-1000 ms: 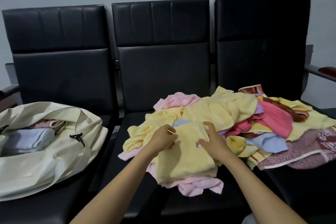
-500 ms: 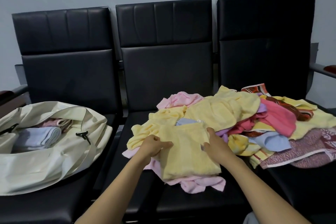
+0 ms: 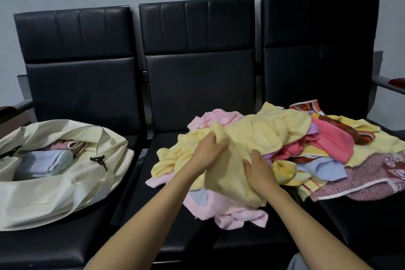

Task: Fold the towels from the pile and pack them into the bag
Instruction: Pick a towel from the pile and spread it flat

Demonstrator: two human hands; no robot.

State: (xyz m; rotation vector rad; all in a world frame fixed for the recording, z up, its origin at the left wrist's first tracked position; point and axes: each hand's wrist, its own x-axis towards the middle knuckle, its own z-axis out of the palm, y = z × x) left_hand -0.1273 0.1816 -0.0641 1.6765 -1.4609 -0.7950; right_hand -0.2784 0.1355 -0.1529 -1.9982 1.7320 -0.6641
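The seats [image 3: 197,85] have a black leather-like cover, smooth with a soft sheen. The towels [image 3: 328,144] look like terry cloth — fluffy and matt, the yellow towel [image 3: 232,173] too. The bag [image 3: 54,193] is smooth cream cloth with a black plastic buckle [image 3: 99,158]. The armrest [image 3: 386,85] is grey metal.

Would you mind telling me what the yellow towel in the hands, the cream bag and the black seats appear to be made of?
Yellow towel: likely cotton terry, matte; nubby surface, soft drape.
Cream bag: probably smooth woven synthetic or canvas, faint sheen, crisp creases.
Black seats: leather or vinyl imitation, semi-gloss, with seamed panels and soft reflections.
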